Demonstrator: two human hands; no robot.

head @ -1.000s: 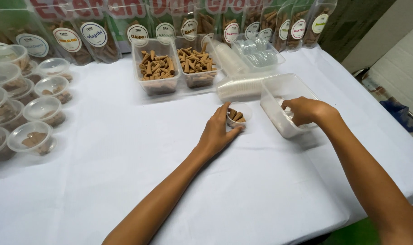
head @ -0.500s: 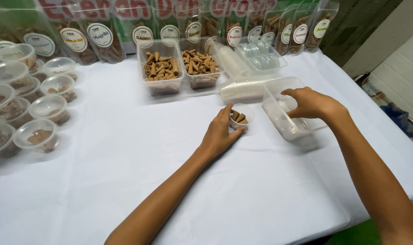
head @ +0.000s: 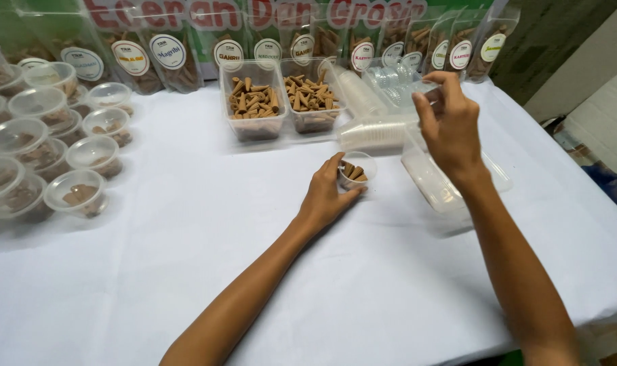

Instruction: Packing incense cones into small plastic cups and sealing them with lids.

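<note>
White-clothed table (head: 186,271) carries lidded cups (head: 78,196), 2 tubs (head: 254,108), pouches (head: 166,57).

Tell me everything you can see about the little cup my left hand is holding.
The small cup is round, clear and looks like thin plastic. It stands upright and lidless on the white tablecloth, near the table's middle. Inside lie several light brown cone-shaped pieces, filling it partway. The left hand curls around its near and left side, fingers touching the wall. Nothing else touches it; the right hand is raised apart from it.
</note>
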